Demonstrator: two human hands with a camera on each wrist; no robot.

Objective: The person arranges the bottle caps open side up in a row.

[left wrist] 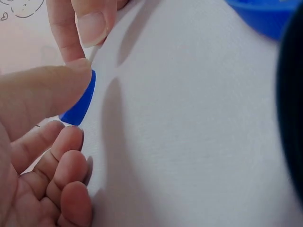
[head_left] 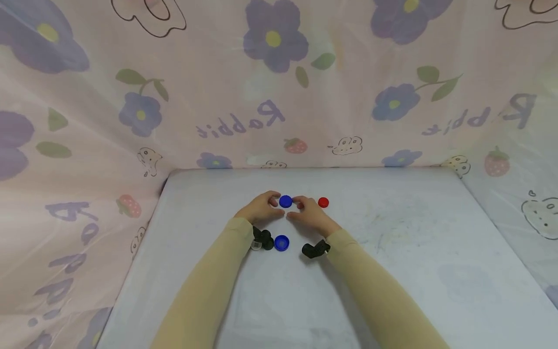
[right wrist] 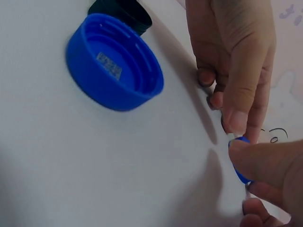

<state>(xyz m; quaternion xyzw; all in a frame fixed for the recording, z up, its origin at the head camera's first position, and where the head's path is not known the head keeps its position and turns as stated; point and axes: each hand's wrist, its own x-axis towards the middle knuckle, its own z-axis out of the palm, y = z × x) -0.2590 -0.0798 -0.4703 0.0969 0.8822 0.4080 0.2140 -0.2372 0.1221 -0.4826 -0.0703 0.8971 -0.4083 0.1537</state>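
A small blue cap (head_left: 285,201) lies on the white table (head_left: 392,252) towards the back, and both hands meet around it. My left hand (head_left: 271,204) pinches its left edge; in the left wrist view the thumb lies on the blue cap (left wrist: 84,101) and the other fingers curl below. From the other side my right hand (head_left: 300,205) grips it, its thumb covering most of the blue cap (right wrist: 241,176) in the right wrist view. A fingertip of the left hand (right wrist: 234,120) touches the cap's rim. Close behind the wrists, a second blue cap (head_left: 281,243) (right wrist: 113,71) lies upturned.
A red cap (head_left: 323,202) lies just right of my right hand. Black wrist cameras (head_left: 263,238) (head_left: 315,249) sit on both wrists, above the table. A flowered cloth (head_left: 270,97) walls the table at the back and both sides.
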